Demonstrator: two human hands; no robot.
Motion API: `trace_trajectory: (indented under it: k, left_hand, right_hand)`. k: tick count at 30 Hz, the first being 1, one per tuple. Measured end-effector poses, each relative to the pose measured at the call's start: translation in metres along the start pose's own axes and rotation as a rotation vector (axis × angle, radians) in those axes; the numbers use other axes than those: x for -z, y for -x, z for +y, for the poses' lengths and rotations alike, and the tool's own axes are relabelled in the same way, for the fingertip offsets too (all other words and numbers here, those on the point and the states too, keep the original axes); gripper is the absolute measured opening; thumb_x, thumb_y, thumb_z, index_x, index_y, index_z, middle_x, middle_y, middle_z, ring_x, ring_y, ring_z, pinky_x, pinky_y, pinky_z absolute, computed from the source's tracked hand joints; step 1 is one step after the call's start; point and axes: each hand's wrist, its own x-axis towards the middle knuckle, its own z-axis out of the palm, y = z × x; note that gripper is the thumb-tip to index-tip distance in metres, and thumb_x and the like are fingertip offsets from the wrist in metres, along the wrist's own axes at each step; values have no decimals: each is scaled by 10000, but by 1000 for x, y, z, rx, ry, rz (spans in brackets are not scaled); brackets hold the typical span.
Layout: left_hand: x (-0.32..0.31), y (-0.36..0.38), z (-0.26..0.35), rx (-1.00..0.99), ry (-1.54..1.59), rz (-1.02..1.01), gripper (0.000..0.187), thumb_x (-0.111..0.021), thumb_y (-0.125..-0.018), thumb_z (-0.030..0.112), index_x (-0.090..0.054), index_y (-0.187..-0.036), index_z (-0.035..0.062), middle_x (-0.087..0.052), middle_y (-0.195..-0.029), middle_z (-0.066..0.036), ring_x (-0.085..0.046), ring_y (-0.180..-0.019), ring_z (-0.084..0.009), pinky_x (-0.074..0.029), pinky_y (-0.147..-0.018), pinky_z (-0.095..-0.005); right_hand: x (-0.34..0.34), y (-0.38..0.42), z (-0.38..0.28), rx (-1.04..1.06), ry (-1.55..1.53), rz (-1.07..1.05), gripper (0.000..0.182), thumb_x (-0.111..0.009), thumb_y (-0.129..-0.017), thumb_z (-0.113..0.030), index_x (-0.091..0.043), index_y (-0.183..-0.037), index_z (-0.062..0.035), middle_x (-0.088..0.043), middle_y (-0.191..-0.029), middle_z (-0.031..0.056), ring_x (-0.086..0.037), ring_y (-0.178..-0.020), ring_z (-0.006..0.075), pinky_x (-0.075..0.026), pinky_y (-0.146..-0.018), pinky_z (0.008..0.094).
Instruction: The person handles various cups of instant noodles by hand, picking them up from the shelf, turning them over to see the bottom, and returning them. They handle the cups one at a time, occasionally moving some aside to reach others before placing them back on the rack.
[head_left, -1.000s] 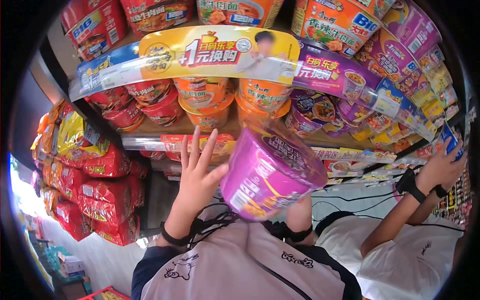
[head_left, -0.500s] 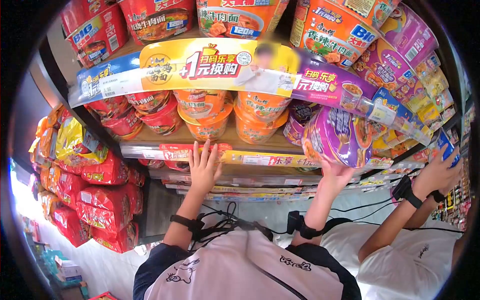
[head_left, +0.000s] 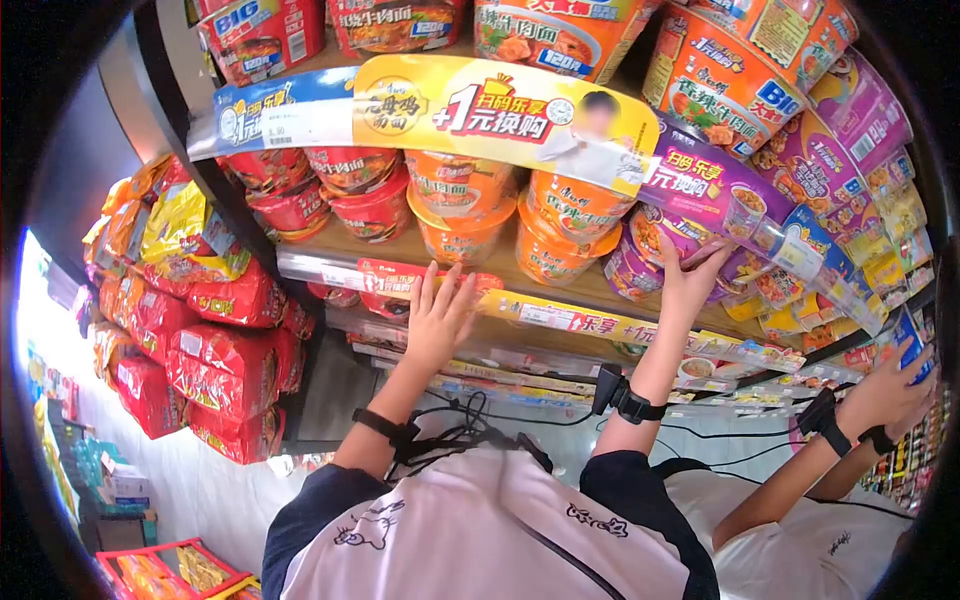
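My left hand (head_left: 441,318) lies with fingers spread on the price strip (head_left: 545,316) along the shelf edge, below the orange noodle tubs (head_left: 458,240). It holds nothing. Farther right, my right hand (head_left: 692,283) reaches into the shelf under the purple promotional sign (head_left: 690,185). Its thumb and fingers are curved round a purple instant noodle bowl (head_left: 690,230), whose far side is partly hidden by the sign and the hand. Another purple bowl (head_left: 630,270) stands just left of it. Red noodle tubs (head_left: 370,212) are stacked on the left part of the same shelf.
Red noodle packs (head_left: 225,365) are piled at the left. Big orange tubs (head_left: 715,85) fill the upper shelf. A co-worker's hand (head_left: 885,395) at the right holds a blue item (head_left: 912,345). Black cables (head_left: 740,435) hang below the shelf.
My right hand has moved the purple noodle bowl from in front of the shelf edge back among the purple bowls. The view has shifted; my left hand stays at the shelf edge.
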Motion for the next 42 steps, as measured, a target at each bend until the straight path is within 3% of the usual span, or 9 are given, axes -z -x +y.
trace_trajectory:
  k: [3,7,9,24,30,33,36,39,42]
  left_hand:
    - [2,-2,3,2,5,13,619,-641,-772,278,-420,-1334,141,-355,-1405,-100,-270,-1309,-375,-230,-1046,-525]
    - [1,-3,8,25,32,57,616,-656,-754,253,-434,-1313,122,-366,-1392,-113,-264,-1314,-378,-220,-1053,-532]
    - [5,-6,11,44,45,40,607,-656,-752,243,-438,-1304,116,-371,-1386,-117,-265,-1313,-379,-218,-1057,-530]
    - [75,-27,12,100,495,-177,765,-674,-728,71,-289,-1389,60,-289,-1438,-159,-269,-1316,-406,-291,-1054,-445]
    - [109,-54,25,-169,405,43,845,-669,-753,56,-153,-1422,45,-261,-1432,-226,-359,-1260,-404,-335,-1032,-423]
    - [117,-56,44,93,148,-248,709,-603,-821,268,-254,-1399,52,-266,-1443,-180,-351,-1286,-339,-314,-1052,-406]
    - [125,-55,39,-68,321,27,833,-681,-765,317,-217,-1395,33,-273,-1425,-202,-306,-1306,-355,-256,-1063,-448]
    - [133,-38,45,230,1020,22,1142,-827,-536,454,-215,-1385,-2,-302,-1393,-218,-312,-1291,-368,-251,-1048,-473]
    - [165,-48,48,-63,857,158,1243,-863,-418,506,-257,-1364,-26,-326,-1369,-216,-330,-1275,-368,-265,-1034,-477]
  right_hand:
    - [0,2,9,-10,31,6,1013,-770,-721,-301,-117,-1416,39,-426,-1280,224,-415,-1200,299,-319,-999,349]
    - [-4,40,-27,383,297,327,557,-704,-782,-117,-433,-1246,28,-476,-1238,153,-491,-1098,246,-411,-916,346]
    - [-20,58,-38,368,41,160,448,-718,-760,-110,-530,-1144,24,-601,-1088,153,-525,-1091,307,-362,-977,432]
    - [-26,46,-70,167,-436,-343,911,-848,-610,-228,-308,-1321,-47,-483,-1208,138,-501,-1122,239,-437,-937,381]
    - [9,84,-87,-86,-882,-478,1201,-892,-311,-473,-350,-1288,-30,-494,-1210,107,-502,-1117,223,-401,-946,348]
    - [11,109,-109,-301,-961,-512,923,-724,-679,-555,-354,-1321,-4,-488,-1234,89,-495,-1104,170,-394,-943,320]
    - [20,112,-96,-416,-775,-759,602,-545,-874,-410,-420,-1280,17,-559,-1137,70,-531,-1019,139,-419,-879,289]
    - [42,107,-116,-330,-531,-980,441,-547,-872,-307,-535,-1151,34,-637,-998,84,-583,-884,151,-449,-791,277]
    - [58,104,-118,-236,-381,-1120,430,-559,-853,-285,-538,-1141,34,-635,-1006,94,-586,-889,165,-450,-795,282]
